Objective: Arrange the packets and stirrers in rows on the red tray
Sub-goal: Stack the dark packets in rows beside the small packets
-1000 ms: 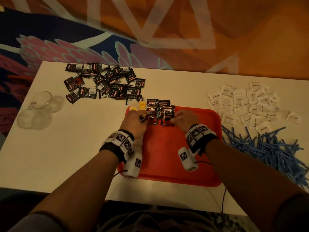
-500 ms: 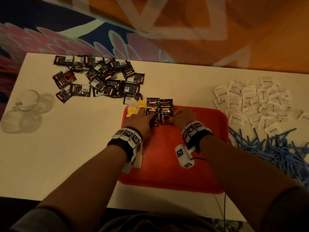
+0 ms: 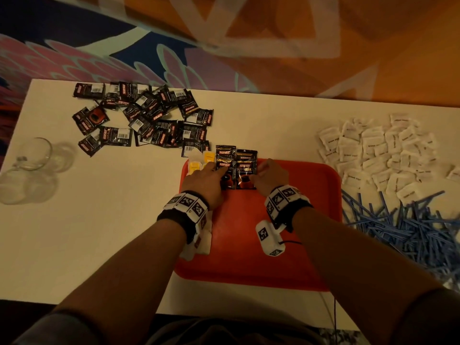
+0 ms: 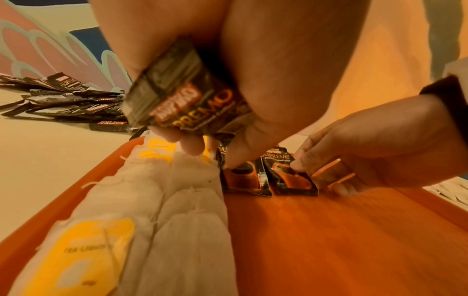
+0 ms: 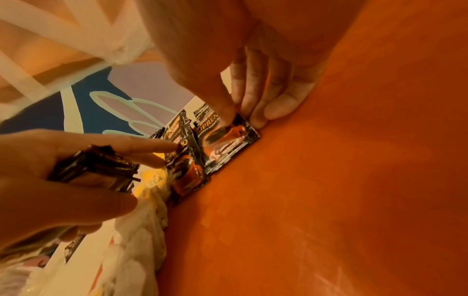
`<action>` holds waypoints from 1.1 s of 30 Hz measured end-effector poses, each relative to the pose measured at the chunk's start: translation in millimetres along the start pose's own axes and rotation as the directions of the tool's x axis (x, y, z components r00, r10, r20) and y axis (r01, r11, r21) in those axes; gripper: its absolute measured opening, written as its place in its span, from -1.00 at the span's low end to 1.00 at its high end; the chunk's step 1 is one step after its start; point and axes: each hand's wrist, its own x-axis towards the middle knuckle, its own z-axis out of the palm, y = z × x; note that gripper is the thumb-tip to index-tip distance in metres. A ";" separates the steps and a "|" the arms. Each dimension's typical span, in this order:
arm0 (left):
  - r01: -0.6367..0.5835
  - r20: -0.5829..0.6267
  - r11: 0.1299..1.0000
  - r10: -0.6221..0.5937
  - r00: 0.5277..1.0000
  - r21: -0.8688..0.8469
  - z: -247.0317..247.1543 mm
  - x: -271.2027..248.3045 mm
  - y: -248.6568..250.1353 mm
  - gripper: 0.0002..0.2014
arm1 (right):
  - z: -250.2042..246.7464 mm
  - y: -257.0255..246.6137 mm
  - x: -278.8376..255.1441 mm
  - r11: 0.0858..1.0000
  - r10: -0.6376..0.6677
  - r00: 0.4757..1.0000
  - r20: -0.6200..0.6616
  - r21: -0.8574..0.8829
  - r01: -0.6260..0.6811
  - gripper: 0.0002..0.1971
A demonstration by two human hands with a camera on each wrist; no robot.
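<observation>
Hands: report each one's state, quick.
Left hand grips a stack of coffee packets.
Right hand pinches the rightmost coffee packet on the red tray.

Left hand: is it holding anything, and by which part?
Yes: the left hand holds a stack of coffee packets by one end, thumb against fingers.

A white desk (image 3: 99, 220) fills most of the head view. Near its left edge stands clear glassware: a glass mug (image 3: 33, 154) with a handle, and more clear glass just beside it, too blurred to count. Beyond the desk's far edge spreads a patterned carpet (image 3: 249, 46), with pink petal shapes outlined in pale green on dark blue at the left and orange crossed by pale bands at the right.
</observation>
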 end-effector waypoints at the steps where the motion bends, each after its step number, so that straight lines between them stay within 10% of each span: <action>1: -0.001 0.004 1.000 0.001 1.000 -0.008 0.0 0.1 -0.2 -0.22 | 0.4 0.8 0.6 1.000 0.002 1.000 -0.003 0.007 -0.002 -0.78; 11: -0.013 -0.026 0.995 0.010 1.000 -0.095 3.0 -0.2 -1.7 -0.23 | 2.8 1.5 -1.3 1.000 0.002 1.000 -0.026 0.012 -0.002 -0.76; 21: -0.007 -0.300 0.928 -0.114 0.947 -0.373 -16.3 20.7 -14.3 -0.34 | 3.5 2.5 -6.6 0.999 0.013 0.999 -0.037 0.039 -0.011 -0.71; 33: -0.064 -0.192 0.994 0.081 0.978 0.090 -16.2 48.1 -12.2 -0.18 | 7.8 1.4 -11.5 0.996 0.039 0.999 -0.036 0.077 -0.036 -0.73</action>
